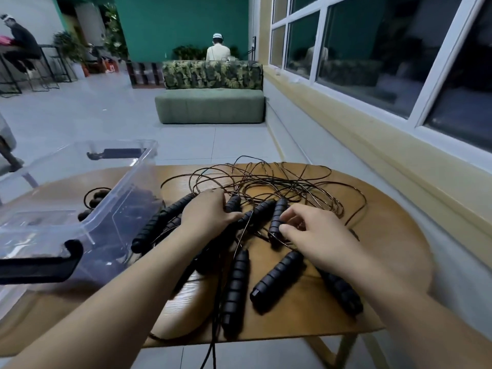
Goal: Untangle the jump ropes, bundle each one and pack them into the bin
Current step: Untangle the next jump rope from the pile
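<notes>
Jump ropes (259,210) lie tangled on the wooden counter (386,235), right of the clear bin (143,166); my left hand (207,211) curls round one ribbed handle (233,203), my right hand (316,230) half-closed at another handle (277,217), hold unclear, so I'd ease a single rope out gently.

A rounded wooden worktop (386,235) stands near, on a pale tiled floor (80,113). Farther off is a green padded bench (210,109) with a leaf-patterned backrest (213,75); a person in a pale top (218,51) sits behind it, facing a teal wall (181,22). At far left another person (21,46) sits near potted plants (70,47). White-framed windows (372,49) run along the right.
</notes>
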`<control>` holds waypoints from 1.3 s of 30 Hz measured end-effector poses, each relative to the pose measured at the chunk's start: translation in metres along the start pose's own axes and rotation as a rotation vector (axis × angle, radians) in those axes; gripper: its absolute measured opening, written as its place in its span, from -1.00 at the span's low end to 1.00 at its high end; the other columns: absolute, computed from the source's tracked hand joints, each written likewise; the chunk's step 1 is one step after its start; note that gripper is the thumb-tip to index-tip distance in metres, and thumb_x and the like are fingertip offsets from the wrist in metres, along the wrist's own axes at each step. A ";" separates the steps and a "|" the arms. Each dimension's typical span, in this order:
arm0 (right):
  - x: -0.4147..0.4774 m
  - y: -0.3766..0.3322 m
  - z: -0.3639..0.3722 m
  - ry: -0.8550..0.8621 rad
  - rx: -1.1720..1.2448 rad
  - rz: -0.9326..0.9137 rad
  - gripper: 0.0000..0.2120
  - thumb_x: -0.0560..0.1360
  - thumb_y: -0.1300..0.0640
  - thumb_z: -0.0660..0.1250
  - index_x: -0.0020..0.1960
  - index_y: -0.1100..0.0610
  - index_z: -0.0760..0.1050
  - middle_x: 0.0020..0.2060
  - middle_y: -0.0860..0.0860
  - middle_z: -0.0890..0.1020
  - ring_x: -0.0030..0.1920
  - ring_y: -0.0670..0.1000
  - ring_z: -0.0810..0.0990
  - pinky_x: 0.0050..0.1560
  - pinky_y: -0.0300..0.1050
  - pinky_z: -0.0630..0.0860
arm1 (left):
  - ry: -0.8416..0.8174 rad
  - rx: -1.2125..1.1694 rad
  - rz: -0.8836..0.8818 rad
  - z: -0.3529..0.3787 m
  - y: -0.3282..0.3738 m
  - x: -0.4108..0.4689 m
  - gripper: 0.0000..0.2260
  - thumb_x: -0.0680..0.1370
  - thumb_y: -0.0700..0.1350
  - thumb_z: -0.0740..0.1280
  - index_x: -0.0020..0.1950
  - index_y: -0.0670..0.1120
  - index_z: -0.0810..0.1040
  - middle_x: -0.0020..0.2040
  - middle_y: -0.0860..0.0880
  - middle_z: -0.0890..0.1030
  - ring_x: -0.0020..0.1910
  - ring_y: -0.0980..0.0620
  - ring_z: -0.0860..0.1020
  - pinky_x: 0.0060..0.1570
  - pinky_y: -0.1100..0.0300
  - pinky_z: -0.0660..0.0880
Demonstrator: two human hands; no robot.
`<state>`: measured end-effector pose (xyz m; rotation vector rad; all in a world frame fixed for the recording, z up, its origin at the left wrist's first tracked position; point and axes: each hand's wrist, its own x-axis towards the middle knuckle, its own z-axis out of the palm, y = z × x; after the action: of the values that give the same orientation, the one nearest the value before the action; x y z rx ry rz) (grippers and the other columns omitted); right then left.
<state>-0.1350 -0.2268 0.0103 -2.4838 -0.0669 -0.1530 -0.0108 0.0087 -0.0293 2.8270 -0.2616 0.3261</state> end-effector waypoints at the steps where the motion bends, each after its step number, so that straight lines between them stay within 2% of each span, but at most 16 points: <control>1: 0.001 -0.001 0.002 0.000 0.010 0.000 -0.89 0.64 -0.04 0.38 0.15 -0.12 0.63 -0.02 -0.21 0.67 0.03 -0.21 0.60 0.07 -0.19 0.56 | 0.000 0.024 -0.031 0.003 0.001 0.001 -0.52 0.42 0.35 0.47 -0.03 -0.01 0.46 -0.09 0.02 0.54 -0.03 -0.10 0.54 -0.17 0.04 0.42; 4: 0.005 -0.005 0.007 0.006 0.027 0.003 -0.89 0.64 -0.04 0.38 0.14 -0.12 0.64 -0.03 -0.21 0.67 0.03 -0.19 0.62 0.10 -0.14 0.58 | -0.022 0.006 -0.110 0.000 0.004 0.002 -0.56 0.43 0.26 0.51 0.01 -0.05 0.48 -0.11 0.00 0.56 0.00 -0.13 0.58 -0.15 0.06 0.46; 7: 0.006 -0.008 0.008 0.007 0.050 0.002 -0.91 0.64 -0.05 0.40 0.11 -0.12 0.65 -0.05 -0.21 0.68 0.01 -0.20 0.62 0.08 -0.17 0.58 | -0.002 -0.150 -0.149 -0.007 0.000 0.002 -0.70 0.48 0.12 0.48 -0.12 -0.11 0.60 -0.17 -0.08 0.66 -0.05 -0.16 0.63 -0.13 0.05 0.54; 11: 0.004 -0.010 0.006 0.050 0.118 0.004 -0.94 0.63 -0.05 0.41 0.05 -0.14 0.66 -0.10 -0.20 0.70 -0.05 -0.19 0.65 0.02 -0.16 0.59 | 0.052 -0.396 -0.243 -0.033 0.001 -0.011 -0.53 0.45 0.29 0.40 -0.25 -0.14 0.63 -0.29 -0.13 0.67 -0.25 -0.05 0.59 -0.20 0.04 0.47; 12: 0.005 -0.010 0.007 0.059 0.157 0.004 -0.94 0.63 -0.05 0.41 0.02 -0.13 0.66 -0.12 -0.18 0.72 -0.08 -0.17 0.67 0.01 -0.14 0.61 | 0.064 -0.476 -0.269 -0.040 0.004 -0.015 -0.53 0.44 0.30 0.40 -0.22 -0.14 0.64 -0.30 -0.12 0.67 -0.27 -0.07 0.60 -0.21 0.05 0.48; 15: 0.006 -0.011 0.008 0.025 0.362 0.050 -0.84 0.67 -0.08 0.37 0.01 -0.05 0.66 -0.15 -0.09 0.76 -0.18 -0.09 0.71 -0.09 -0.08 0.63 | 0.059 -0.714 -0.311 -0.056 0.015 -0.027 -0.75 0.50 0.14 0.49 -0.04 -0.02 0.62 -0.27 -0.06 0.72 -0.33 -0.01 0.65 -0.27 0.13 0.50; 18: 0.004 -0.019 0.006 -0.096 0.645 0.181 -0.66 0.72 -0.14 0.28 0.09 0.11 0.65 -0.13 0.07 0.78 -0.18 0.03 0.73 -0.16 -0.02 0.61 | -0.103 -0.864 -0.239 -0.067 0.032 -0.049 -0.69 0.48 0.12 0.56 0.09 0.03 0.57 -0.24 -0.03 0.74 -0.40 0.07 0.65 -0.31 0.19 0.52; 20: 0.001 -0.024 0.004 -0.163 0.762 0.238 -0.58 0.72 -0.18 0.26 0.13 0.17 0.63 -0.16 0.08 0.78 -0.18 0.06 0.76 -0.20 -0.06 0.65 | -0.192 -0.833 -0.139 -0.073 0.046 -0.065 -0.66 0.49 0.13 0.56 0.15 0.07 0.53 -0.16 -0.02 0.76 -0.31 0.06 0.72 -0.28 0.16 0.56; 24: -0.008 -0.030 0.005 -0.192 0.868 0.242 -0.63 0.67 -0.10 0.38 0.26 0.20 0.59 -0.18 0.05 0.75 -0.26 -0.01 0.73 -0.29 -0.15 0.60 | -0.256 -0.757 0.064 -0.071 0.060 -0.094 -0.58 0.48 0.19 0.53 0.21 0.13 0.44 -0.14 0.04 0.77 -0.16 0.08 0.74 0.02 0.00 0.65; 27: -0.014 -0.033 0.007 -0.199 0.830 0.237 -0.73 0.64 -0.02 0.45 0.23 0.13 0.63 -0.07 0.05 0.80 -0.14 -0.01 0.79 -0.27 -0.18 0.64 | -0.245 -0.653 0.217 -0.065 0.060 -0.114 -0.52 0.47 0.17 0.56 0.25 0.16 0.39 -0.15 0.08 0.74 -0.16 0.14 0.70 -0.04 0.07 0.62; 30: -0.015 -0.028 0.004 -0.207 0.697 0.178 -0.81 0.64 0.05 0.46 0.22 0.06 0.63 -0.03 0.12 0.78 -0.08 0.11 0.78 -0.06 0.04 0.72 | -0.086 -0.638 0.316 -0.065 0.055 -0.118 -0.70 0.54 0.02 0.53 0.20 0.12 0.51 -0.09 0.13 0.70 -0.12 0.16 0.66 -0.10 0.21 0.57; 33: -0.016 -0.027 -0.004 -0.227 0.626 0.112 -0.85 0.62 0.09 0.48 0.18 0.05 0.65 -0.02 0.27 0.73 -0.21 0.09 0.67 -0.14 0.02 0.62 | 0.214 -0.494 0.402 -0.073 0.041 -0.105 -0.71 0.52 -0.07 0.46 0.23 0.10 0.57 0.16 0.22 0.57 0.17 0.15 0.57 0.16 0.18 0.51; 35: -0.018 -0.027 -0.011 -0.280 0.541 0.069 -0.87 0.61 0.09 0.48 0.16 0.00 0.65 -0.01 0.24 0.73 -0.21 0.05 0.62 -0.19 -0.05 0.55 | 0.267 -0.368 0.439 -0.070 0.028 -0.092 -0.63 0.52 -0.10 0.44 0.32 0.10 0.56 0.32 0.20 0.51 0.37 0.12 0.48 0.34 0.04 0.44; 36: -0.019 -0.026 -0.015 -0.314 0.521 0.038 -0.87 0.61 0.10 0.48 0.15 0.00 0.65 -0.02 0.24 0.73 -0.20 0.06 0.61 -0.20 -0.03 0.53 | 0.253 -0.333 0.427 -0.065 0.022 -0.087 -0.63 0.54 -0.10 0.44 0.34 0.10 0.55 0.34 0.21 0.52 0.40 0.12 0.47 0.37 -0.02 0.43; 37: -0.021 -0.025 -0.020 -0.341 0.522 0.000 -0.88 0.61 0.11 0.47 0.14 0.00 0.65 -0.04 0.24 0.72 -0.20 0.07 0.59 -0.21 -0.01 0.50 | 0.225 -0.328 0.396 -0.058 0.016 -0.083 -0.68 0.57 -0.09 0.44 0.31 0.11 0.57 0.30 0.23 0.56 0.36 0.15 0.49 0.35 -0.05 0.45; 39: -0.021 -0.023 -0.030 -0.309 0.581 -0.055 -0.88 0.61 0.15 0.45 0.15 0.06 0.65 -0.14 0.20 0.68 -0.26 0.07 0.55 -0.26 -0.05 0.45 | 0.171 -0.397 0.313 -0.045 0.007 -0.075 -0.88 0.65 -0.06 0.40 0.17 0.09 0.62 0.07 0.22 0.66 0.09 0.18 0.60 0.14 -0.01 0.56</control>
<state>-0.1607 -0.2270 0.0458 -1.9051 -0.2701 0.2041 -0.0931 0.0265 -0.0041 2.3492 -0.6545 0.5153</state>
